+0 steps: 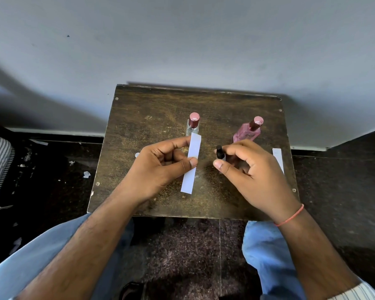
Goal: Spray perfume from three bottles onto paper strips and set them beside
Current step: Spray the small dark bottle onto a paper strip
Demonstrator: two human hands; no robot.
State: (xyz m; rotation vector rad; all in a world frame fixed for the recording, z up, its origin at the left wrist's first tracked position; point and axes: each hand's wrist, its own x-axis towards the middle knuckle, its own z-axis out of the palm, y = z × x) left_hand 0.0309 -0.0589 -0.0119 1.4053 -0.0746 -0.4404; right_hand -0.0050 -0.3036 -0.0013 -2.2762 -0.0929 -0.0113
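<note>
My left hand pinches a white paper strip between thumb and fingers and holds it upright over the small wooden table. My right hand grips a small bottle with a black spray top, its nozzle close to the strip. A clear bottle with a pink cap stands behind the strip. Further right stands a pink bottle with a pink cap. Another white strip lies on the table near its right edge, partly hidden by my right hand.
The table stands against a grey wall on a dark floor with paper scraps at the left. A small pale round object lies left of my left hand. My knees in blue trousers sit under the table's near edge.
</note>
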